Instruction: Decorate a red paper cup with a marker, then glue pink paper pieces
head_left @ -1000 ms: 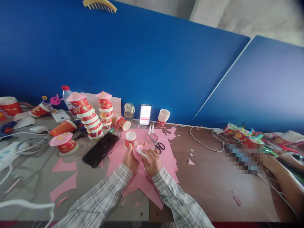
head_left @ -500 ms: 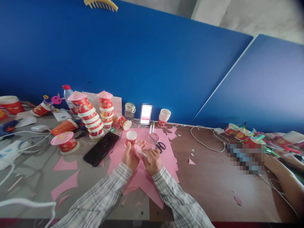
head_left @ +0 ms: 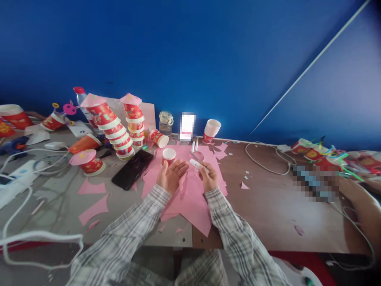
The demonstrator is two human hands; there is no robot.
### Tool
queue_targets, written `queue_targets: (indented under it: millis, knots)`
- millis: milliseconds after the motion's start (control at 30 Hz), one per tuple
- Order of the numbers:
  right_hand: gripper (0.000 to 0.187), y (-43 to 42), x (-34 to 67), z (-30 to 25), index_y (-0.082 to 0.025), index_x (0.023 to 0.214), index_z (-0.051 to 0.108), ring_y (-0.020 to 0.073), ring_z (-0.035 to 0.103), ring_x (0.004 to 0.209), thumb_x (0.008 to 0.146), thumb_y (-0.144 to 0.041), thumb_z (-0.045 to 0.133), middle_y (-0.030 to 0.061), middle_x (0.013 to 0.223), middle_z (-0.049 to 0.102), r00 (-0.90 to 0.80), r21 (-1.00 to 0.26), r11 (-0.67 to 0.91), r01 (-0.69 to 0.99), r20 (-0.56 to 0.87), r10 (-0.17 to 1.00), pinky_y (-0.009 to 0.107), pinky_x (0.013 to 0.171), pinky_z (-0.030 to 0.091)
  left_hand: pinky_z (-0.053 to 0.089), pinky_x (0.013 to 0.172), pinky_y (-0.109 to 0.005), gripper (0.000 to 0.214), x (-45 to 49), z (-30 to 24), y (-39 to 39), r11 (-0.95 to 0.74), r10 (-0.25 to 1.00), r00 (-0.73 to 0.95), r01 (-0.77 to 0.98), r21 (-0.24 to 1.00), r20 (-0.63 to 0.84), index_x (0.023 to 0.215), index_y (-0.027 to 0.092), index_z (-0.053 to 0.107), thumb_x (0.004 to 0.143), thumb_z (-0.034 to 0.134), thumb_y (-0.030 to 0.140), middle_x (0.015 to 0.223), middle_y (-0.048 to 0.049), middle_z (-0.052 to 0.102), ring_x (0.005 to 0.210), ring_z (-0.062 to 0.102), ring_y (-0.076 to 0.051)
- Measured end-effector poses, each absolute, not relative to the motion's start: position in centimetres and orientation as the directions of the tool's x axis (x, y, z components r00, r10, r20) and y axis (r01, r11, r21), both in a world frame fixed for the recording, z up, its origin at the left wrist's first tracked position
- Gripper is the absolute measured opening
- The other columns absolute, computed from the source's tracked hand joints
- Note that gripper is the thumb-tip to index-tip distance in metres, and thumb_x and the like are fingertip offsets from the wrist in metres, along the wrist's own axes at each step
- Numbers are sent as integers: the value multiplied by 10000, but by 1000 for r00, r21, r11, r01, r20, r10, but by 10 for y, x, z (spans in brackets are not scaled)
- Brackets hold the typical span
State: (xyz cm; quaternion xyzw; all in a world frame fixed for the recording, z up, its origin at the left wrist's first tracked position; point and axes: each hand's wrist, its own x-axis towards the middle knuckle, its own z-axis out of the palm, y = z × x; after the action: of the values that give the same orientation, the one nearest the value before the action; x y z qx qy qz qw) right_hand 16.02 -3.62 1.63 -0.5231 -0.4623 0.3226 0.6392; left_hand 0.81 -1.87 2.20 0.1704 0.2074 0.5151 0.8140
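Note:
My left hand is open, palm up, with its fingers stretched to the right. A curled pink paper piece appears just under those fingertips; whether it touches them I cannot tell. My right hand grips a white glue stick, its end pointing left. Just behind my left hand a short red-and-white paper cup stands upright on the pink paper sheets. Scissors lie beyond the glue stick, their handles hidden by my right hand. Two white sticks lie behind them.
Stacked red cups with pink cone tops stand at the back left, near a black phone. A glass jar and nested cups line the blue partition. Cables and another person's arm are at right.
My hands have moved apart. The glue stick has left the pink paper piece, which my left hand was holding; the left fingers are now stretched out. The view has tilted downward.

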Motion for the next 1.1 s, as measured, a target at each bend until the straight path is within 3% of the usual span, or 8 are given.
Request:
queue_targets:
  millis: [67,167,267,467,633,800,933,1100]
  knots:
    - [321,-32,162,15,-162,799,592,67,330,354,656,-449,586,-61,430,439,395,-967,207,-151,133,909,211,361,254,375,931,-422,563,9,23,-19,443,892,422,-747,496,-162,992,118,549,726,411,594,1096,-159,573,1093,497,-295]
    - [358,-27,163,14,-148,771,576,50,298,349,600,-456,636,-74,412,410,404,-930,202,-306,66,912,204,349,202,361,938,-422,551,10,23,-19,439,893,412,-705,556,-182,994,126,548,720,437,591,1131,-156,553,1098,493,-300]
    - [352,-25,164,14,-149,751,558,45,292,359,603,-458,639,-76,417,406,411,-920,178,-350,20,911,204,348,186,336,956,-414,541,11,23,-21,363,921,350,-618,697,-169,1008,129,548,689,524,565,1156,-158,540,1099,491,-297]
    - [323,-22,171,11,-158,780,546,47,325,394,651,-444,622,-69,453,415,403,-928,133,-348,-20,915,200,362,194,320,957,-400,509,8,25,-23,63,935,352,-303,951,50,1033,131,559,660,624,471,1133,-141,553,1044,513,-271]
    - [298,-21,175,13,-151,785,571,56,365,388,655,-417,598,-46,473,469,393,-918,123,-378,-39,919,206,363,229,376,890,-407,384,-5,27,-9,13,948,316,-183,983,46,1010,94,550,721,591,343,992,-133,595,905,562,-222]
    - [325,-23,174,14,-154,874,586,92,497,471,629,-366,607,-11,582,569,324,-907,111,-406,-29,946,246,463,385,391,789,-283,359,-27,32,-1,-11,936,352,107,994,-27,1008,115,564,679,639,237,922,-74,618,814,557,-173]
    - [370,-22,171,10,-156,896,594,103,535,567,569,-316,662,4,677,606,307,-933,96,-347,-16,952,267,554,425,330,650,-228,342,-40,33,-3,7,930,340,369,929,-142,861,134,626,543,745,176,621,19,581,580,469,-131]
    - [400,-20,170,8,-151,884,610,123,533,667,534,-327,691,30,754,632,318,-968,92,-235,13,948,275,597,432,280,602,-235,153,-42,31,-4,9,879,421,451,892,-222,678,177,630,554,712,138,534,32,534,559,436,-152]
